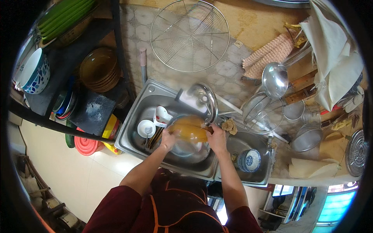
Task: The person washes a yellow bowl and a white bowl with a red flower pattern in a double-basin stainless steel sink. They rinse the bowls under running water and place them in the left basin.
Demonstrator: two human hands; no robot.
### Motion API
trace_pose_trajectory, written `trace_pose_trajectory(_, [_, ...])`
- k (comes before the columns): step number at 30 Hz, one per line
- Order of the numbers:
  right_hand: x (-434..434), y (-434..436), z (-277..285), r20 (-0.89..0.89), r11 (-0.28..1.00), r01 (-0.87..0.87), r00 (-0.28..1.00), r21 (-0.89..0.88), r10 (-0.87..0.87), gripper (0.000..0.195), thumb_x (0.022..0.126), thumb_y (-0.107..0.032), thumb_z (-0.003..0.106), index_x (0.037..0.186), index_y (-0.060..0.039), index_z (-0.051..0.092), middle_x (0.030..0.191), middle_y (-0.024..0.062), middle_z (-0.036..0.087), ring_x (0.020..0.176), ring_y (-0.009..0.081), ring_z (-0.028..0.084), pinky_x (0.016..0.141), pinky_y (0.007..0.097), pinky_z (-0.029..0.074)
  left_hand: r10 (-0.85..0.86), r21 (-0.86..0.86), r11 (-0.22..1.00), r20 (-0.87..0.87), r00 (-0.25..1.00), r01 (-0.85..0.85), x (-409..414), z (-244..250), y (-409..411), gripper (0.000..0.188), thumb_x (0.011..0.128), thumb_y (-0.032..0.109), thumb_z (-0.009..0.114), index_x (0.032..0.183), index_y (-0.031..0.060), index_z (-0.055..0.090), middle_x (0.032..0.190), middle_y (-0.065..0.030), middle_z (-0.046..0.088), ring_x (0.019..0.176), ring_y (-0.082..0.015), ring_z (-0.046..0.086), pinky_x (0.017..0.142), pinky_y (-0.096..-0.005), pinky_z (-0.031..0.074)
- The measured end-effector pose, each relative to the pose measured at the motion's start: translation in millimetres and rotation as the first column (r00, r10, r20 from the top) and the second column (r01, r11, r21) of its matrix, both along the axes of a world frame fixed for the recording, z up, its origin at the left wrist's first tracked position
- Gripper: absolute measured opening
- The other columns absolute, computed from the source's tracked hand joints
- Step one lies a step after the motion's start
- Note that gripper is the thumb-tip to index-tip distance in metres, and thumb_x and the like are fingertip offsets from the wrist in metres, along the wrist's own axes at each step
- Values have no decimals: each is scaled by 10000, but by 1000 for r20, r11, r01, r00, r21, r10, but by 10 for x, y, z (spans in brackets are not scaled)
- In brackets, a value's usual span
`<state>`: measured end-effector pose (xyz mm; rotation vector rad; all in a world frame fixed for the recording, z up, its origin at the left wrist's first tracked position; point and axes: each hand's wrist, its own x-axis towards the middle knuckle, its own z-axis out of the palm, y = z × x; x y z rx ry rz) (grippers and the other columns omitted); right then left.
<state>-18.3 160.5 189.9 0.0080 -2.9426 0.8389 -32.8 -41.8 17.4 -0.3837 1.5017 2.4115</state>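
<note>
Over the larger basin of a stainless steel double sink (123, 139), both hands hold an amber glass bowl (188, 129), blurred by motion. My left hand (168, 139) grips its left side; my right hand (217, 137) grips its right side, close beneath the curved chrome faucet (215, 106). Partly hidden under it is a pale round vessel (183, 152). To the left in the basin are a small white bowl (142, 125) with a spoon (148, 135) in it, a white dish with red marks (162, 114), and several chopsticks (154, 139).
The smaller basin holds stacked blue-and-white bowls (252, 160). A round wire rack (189, 36) lies behind the sink. A ladle (275, 81), a wire strainer (256, 113) and a hanging white cloth (332, 58) are at right. Stacked brown bowls (99, 70) stand on the left shelf.
</note>
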Motion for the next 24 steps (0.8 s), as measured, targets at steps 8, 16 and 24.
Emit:
trace_pose_trajectory(8, [-141,-147,-454,358,498,314,934,-808,-7,453,803,93,684,1248,46,613,1028,68,703,915,137,665,813,281,538,305,147,939,56,951,-310,212,49,-280,331,959,44,617,1272,-25,532,1154,-129,657,977,-275,684,808,-409,629])
trace_pose_trajectory(16, [26,-414,-236,287,625,253,957,-739,-48,476,756,5,706,1230,4,672,1042,75,726,831,102,649,751,257,518,373,326,859,133,918,-396,218,205,-363,414,964,-3,581,1343,32,420,1278,-142,563,1126,-314,623,882,-450,620])
trace_pose_trajectory(24, [214,-407,-199,179,681,148,984,-718,-26,425,803,104,666,1217,7,661,1170,104,692,1005,142,664,843,233,515,278,533,806,42,960,-257,93,-170,-411,296,978,103,593,1262,67,518,1200,-100,605,1093,-239,638,896,-386,592])
